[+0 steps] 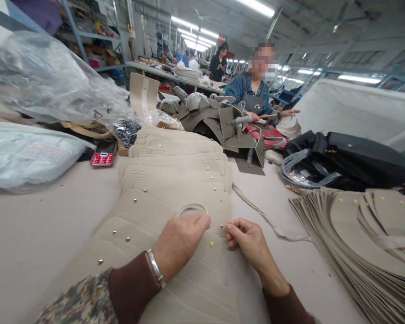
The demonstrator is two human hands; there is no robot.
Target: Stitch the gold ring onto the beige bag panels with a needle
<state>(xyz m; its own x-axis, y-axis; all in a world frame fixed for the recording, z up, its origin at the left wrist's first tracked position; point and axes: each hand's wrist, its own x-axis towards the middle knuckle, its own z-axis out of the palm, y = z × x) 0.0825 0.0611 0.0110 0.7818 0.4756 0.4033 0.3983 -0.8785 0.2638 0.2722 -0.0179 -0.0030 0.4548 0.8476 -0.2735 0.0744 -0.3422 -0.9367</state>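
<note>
My left hand (184, 240) is closed around a thin roll of tape (193, 206) with a yellow edge. It is over a long row of overlapping beige panels (175, 189) that carry small gold studs. My right hand (246, 238) is pinched at the panels' right edge, its fingertips beside a gold stud (222, 226). Whatever is between those fingertips is too small to make out. On the panel between my hands, a small yellow piece (211, 244) sits below that stud.
At right lies a fanned stack of beige panels (357, 225) with yellow spots, near a black bag (364, 157). A strap (263, 216) crosses the table. Farther back are a red phone (103, 153), plastic-wrapped bundles (30, 153), a heap of grey-brown bag pieces (216, 119) and a seated co-worker (253, 96).
</note>
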